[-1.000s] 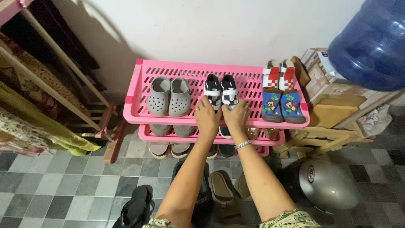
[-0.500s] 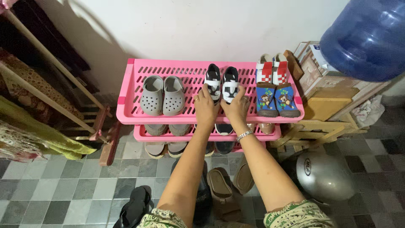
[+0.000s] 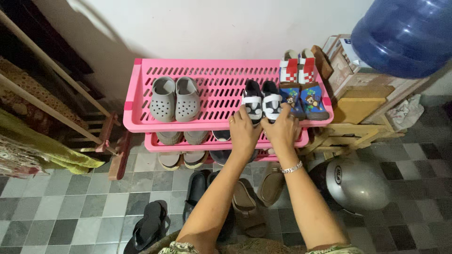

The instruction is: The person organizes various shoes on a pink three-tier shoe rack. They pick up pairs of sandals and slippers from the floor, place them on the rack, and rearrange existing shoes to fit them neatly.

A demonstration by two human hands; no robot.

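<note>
Grey and dark checkered floor tiles [image 3: 70, 197] run under you, and a pale wall backs everything. Biggest on your right is the blue water jug [image 3: 407, 35], resting above stacked cardboard and wooden crates [image 3: 362, 94], with a grey helmet [image 3: 358, 186] on the floor below. On your left stands a wooden drying rack [image 3: 42, 108] draped with cloth.

Straight ahead sits the pink shoe rack [image 3: 207, 84], its slatted top shelf holding three pairs. Grey clogs [image 3: 175, 99] stand side by side toward its left end. Blue cartoon shoes [image 3: 308, 101] with red-and-white checked cuffs occupy the right end. Between them, just beside the blue pair and nearly touching it, is the small black-and-white pair [image 3: 262, 106], toes pointing at the wall, near the front edge of the shelf.

Your left hand [image 3: 243, 131] is closed around the heel of the left shoe of that pair, fingers curled over its sides; your right hand [image 3: 282, 130] grips the heel of the right shoe the same way. Both shoes appear to rest on the shelf rather than hang in the air.

As far as placement goes, I judge the pair is essentially set: aligned, together, in line with the others. What looks left is letting go, and the open stretch of shelf between the clogs and this pair stays unfilled. Lower shelves already carry more footwear, and dark sandals [image 3: 150, 228] and brown slippers [image 3: 247, 207] lie loose on the floor by your arms.
</note>
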